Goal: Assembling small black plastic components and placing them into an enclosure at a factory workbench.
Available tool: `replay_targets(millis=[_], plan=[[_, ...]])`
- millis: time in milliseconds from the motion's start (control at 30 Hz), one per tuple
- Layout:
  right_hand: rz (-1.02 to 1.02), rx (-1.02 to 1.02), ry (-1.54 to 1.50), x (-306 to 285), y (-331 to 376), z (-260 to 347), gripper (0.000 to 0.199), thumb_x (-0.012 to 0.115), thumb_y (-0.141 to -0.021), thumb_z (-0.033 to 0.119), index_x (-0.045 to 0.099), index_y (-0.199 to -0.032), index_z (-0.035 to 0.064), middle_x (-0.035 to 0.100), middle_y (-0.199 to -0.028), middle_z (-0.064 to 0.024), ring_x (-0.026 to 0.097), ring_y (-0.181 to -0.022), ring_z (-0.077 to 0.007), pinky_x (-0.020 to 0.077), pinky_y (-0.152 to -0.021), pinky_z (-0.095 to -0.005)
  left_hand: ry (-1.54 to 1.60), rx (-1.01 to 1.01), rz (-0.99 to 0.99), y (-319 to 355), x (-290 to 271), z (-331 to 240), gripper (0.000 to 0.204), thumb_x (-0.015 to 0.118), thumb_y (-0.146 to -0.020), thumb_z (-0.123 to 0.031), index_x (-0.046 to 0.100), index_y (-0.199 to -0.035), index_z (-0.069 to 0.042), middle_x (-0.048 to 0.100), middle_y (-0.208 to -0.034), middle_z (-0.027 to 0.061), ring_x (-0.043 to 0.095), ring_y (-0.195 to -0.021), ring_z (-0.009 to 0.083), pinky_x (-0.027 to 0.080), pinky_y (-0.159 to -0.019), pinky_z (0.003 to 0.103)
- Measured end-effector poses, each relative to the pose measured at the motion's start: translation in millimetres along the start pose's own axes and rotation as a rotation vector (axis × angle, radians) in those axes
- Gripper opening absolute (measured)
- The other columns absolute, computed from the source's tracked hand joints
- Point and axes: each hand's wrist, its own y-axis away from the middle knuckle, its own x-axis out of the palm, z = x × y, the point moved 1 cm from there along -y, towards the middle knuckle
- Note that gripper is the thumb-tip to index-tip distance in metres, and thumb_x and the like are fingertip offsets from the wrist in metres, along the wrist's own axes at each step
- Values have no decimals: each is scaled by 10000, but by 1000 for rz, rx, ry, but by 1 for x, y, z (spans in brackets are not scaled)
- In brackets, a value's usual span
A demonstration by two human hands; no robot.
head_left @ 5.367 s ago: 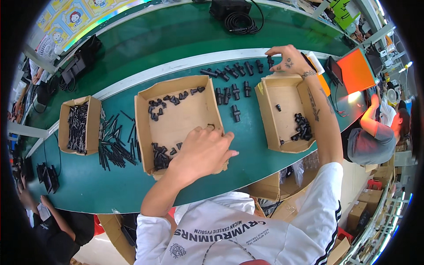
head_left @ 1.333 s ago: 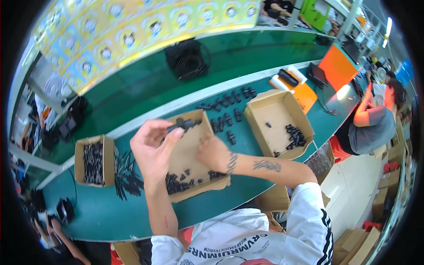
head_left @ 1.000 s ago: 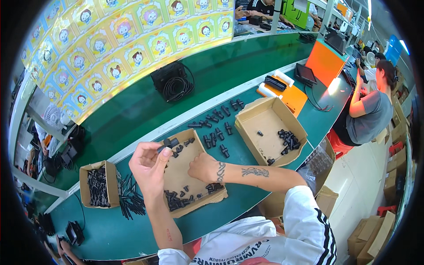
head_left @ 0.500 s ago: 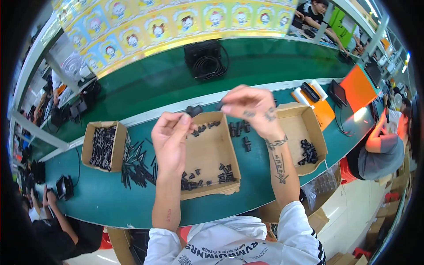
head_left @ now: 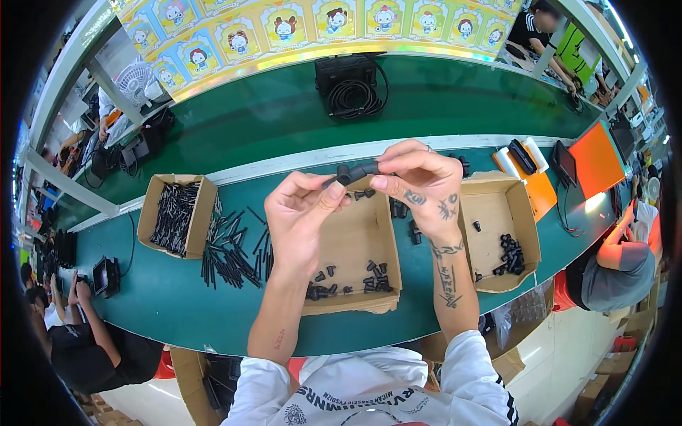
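Observation:
My left hand (head_left: pixel 302 213) pinches a black plastic fitting (head_left: pixel 345 175) with a rounded end, thumb and fingers closed around it. From the other side my right hand (head_left: pixel 423 186) grips a small black cylindrical piece (head_left: pixel 368 169), which meets the fitting end to end. Whether the two are joined I cannot tell. Both hands are held above a middle cardboard tray (head_left: pixel 348 245), where several more black fittings (head_left: pixel 378 278) lie. Beside that tray, partly behind my right hand, loose black fittings (head_left: pixel 415 232) rest on the green table.
A cardboard box of thin black rods (head_left: pixel 174 216) stands left, with more rods (head_left: pixel 231 259) spilled beside it. Small black pieces (head_left: pixel 509 255) lie in the right cardboard tray (head_left: pixel 497 206). A coiled black cable (head_left: pixel 355 98) sits at the back. Other people work around the table.
My hands have come together: the right hand moved in, and the piece in it now meets the fitting in my left hand. The whole view has shifted slightly.

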Motion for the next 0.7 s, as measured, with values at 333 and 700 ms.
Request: replay_targets(millis=[333, 700], plan=[[62, 71, -15, 6, 1, 1, 204, 801, -744, -61, 743, -934, -18, 681, -984, -121, 647, -887, -167, 554, -787, -291, -73, 25, 19, -3, -5, -4, 147, 756, -839, -6, 633, -913, 26, 689, -879, 116, 682, -742, 161, 560, -691, 274], [425, -97, 345, -3, 11, 39, 392, 894, -604, 107, 735, -960, 64, 693, -1017, -96, 653, -913, -228, 509, -818, -345, -127, -256, 440, -5, -25, -29, 235, 837, -726, 16, 662, -881, 31, 709, -848, 122, 696, -745, 152, 555, -650, 251]])
